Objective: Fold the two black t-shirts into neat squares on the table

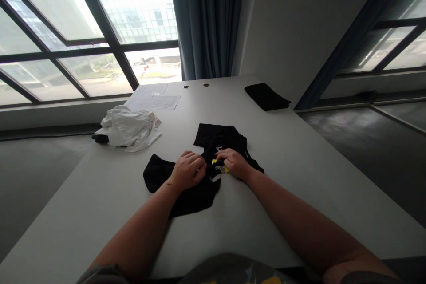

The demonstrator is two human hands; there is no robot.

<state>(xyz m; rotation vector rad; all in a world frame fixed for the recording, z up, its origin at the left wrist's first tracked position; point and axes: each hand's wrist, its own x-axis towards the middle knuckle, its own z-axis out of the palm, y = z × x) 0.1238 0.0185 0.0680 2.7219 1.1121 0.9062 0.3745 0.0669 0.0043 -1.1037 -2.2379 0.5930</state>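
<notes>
A black T-shirt [198,197] with a white and yellow print lies bunched and partly turned on the white table in front of me. My left hand [189,170] is closed on the cloth left of the print, its fingers curled in. Close by on the right, my right hand [234,163] pinches the cloth around the printed part. Yellow and white bits of the print [215,178] show between the two hands. The fabric under my fingers is hidden.
A crumpled white garment [128,126] with a dark part lies at the table's left edge. Behind it are printed paper sheets [163,102]. A folded black cloth [267,96] rests at the far right edge. Two round holes sit near the back of the white table [246,226].
</notes>
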